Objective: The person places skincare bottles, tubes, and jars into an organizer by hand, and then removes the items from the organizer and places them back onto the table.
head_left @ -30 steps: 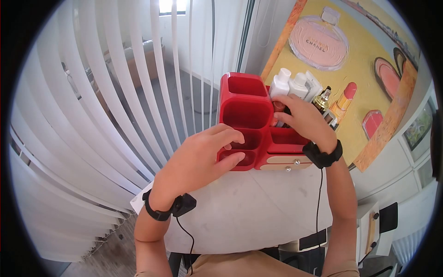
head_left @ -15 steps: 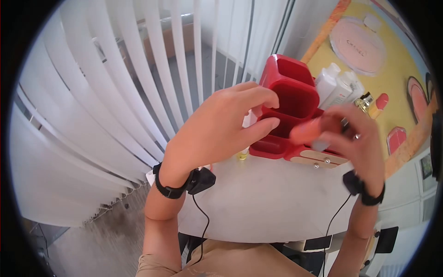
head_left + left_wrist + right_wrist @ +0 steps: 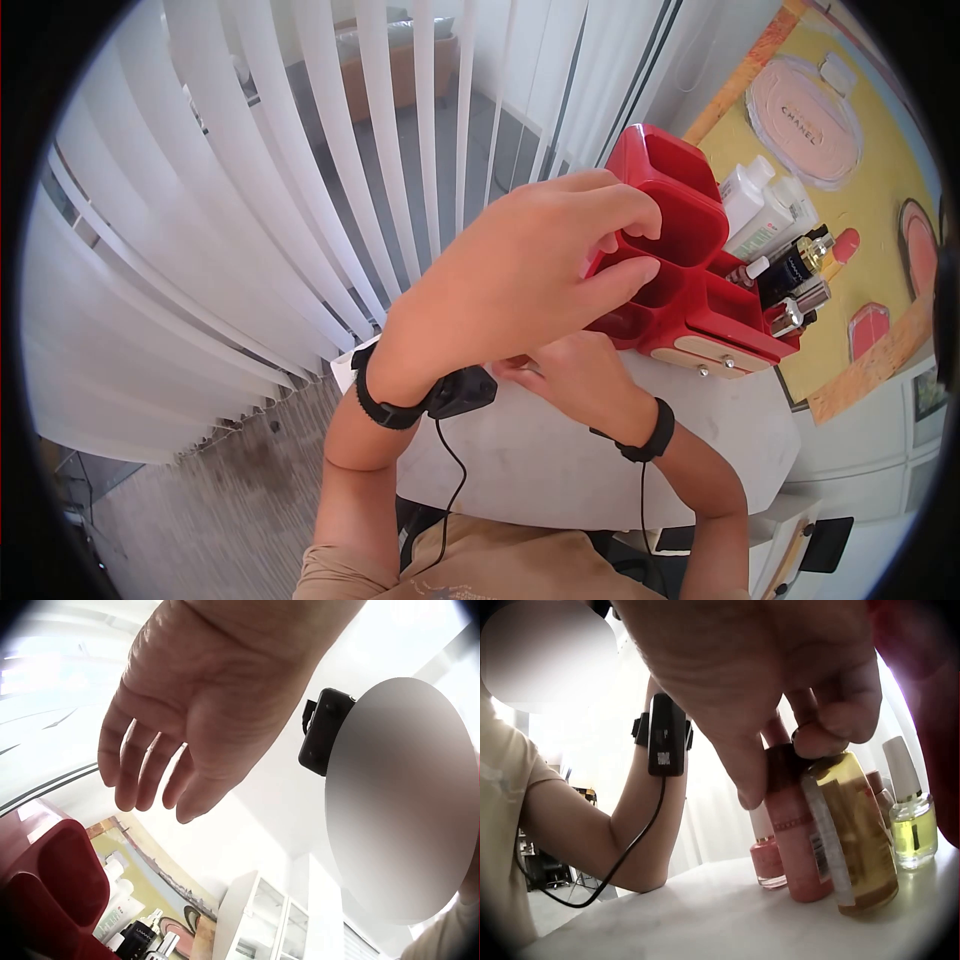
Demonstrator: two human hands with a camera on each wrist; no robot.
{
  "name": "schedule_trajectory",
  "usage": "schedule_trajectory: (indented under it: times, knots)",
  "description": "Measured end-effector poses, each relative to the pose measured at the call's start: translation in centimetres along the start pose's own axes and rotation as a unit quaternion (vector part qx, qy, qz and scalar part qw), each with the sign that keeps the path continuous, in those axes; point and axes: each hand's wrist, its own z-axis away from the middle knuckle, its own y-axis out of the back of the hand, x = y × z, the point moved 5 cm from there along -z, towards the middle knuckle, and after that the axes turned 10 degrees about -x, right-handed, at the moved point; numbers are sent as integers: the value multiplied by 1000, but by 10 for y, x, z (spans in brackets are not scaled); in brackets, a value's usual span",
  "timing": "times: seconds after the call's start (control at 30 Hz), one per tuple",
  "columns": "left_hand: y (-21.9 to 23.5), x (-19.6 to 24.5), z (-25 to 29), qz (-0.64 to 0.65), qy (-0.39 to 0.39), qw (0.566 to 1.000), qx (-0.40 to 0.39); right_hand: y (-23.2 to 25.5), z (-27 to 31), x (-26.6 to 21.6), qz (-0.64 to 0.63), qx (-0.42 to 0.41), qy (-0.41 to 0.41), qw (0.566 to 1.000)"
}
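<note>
left hand (image 3: 520, 280) fingers relaxed above red organizer (image 3: 690, 250); right hand (image 3: 780, 675) fingers pinching pink bottle (image 3: 799, 832)

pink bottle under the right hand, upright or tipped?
Upright. In the right wrist view the pink bottle stands on its base on the white table, beside a yellow bottle, with the right hand pinching its top.

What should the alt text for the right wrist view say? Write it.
A right hand pinches the top of a pink bottle standing on a white table, beside an amber bottle, a small pink bottle and a yellow nail polish bottle.
</note>
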Motion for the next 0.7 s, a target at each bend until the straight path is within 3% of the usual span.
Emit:
schedule_trajectory:
  times: [0.1,0.17,0.3,0.47,0.53,0.6,0.7]
  knots:
    - [1,0,0,-7,10,1000,-1,9,9,6,-12,-10,-16,1000]
    - [1,-1,0,-7,20,1000,-5,13,16,15,-58,-35,-75,995]
    - [-3,-1,-2,-4,48,999,-24,3,27,23,-49,-38,-81,995]
    - [-2,8,-5,22,61,997,-45,49,47,18,-37,-25,-82,996]
    - [-3,9,-6,12,74,996,-45,84,62,27,-30,31,-73,996]
    - [-5,11,-8,28,66,997,-42,130,82,46,46,125,-132,982]
    - [-8,11,-6,34,75,996,-40,173,109,77,240,178,-203,932]
